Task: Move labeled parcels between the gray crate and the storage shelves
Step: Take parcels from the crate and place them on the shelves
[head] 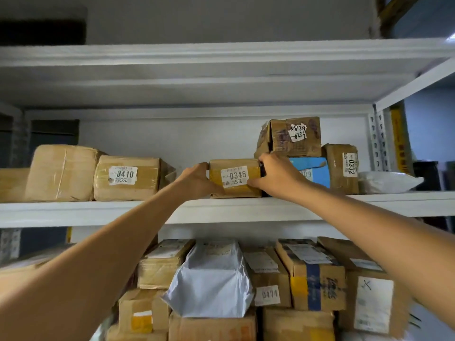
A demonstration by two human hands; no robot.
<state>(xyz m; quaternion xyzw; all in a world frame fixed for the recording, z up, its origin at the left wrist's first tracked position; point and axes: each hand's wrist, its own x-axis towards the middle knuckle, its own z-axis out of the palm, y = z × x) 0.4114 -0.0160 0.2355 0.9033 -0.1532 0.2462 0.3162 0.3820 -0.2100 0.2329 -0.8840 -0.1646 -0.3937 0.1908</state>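
Observation:
A small brown taped parcel labeled 0346 [235, 177] sits on the white middle shelf [221, 207], near its front edge. My left hand [197, 180] grips its left side, and my right hand [275, 174] grips its right side with fingers over the top corner. Both arms reach up from below. The gray crate is out of view.
On the same shelf, the parcel labeled 0410 [126, 177] lies left. A blue box [311, 169], the parcel labeled 0332 [341, 168] and a white bag [389, 182] lie right, with a taped box [293, 136] stacked on top. The lower shelf is packed with several parcels, including 0471 [267, 295].

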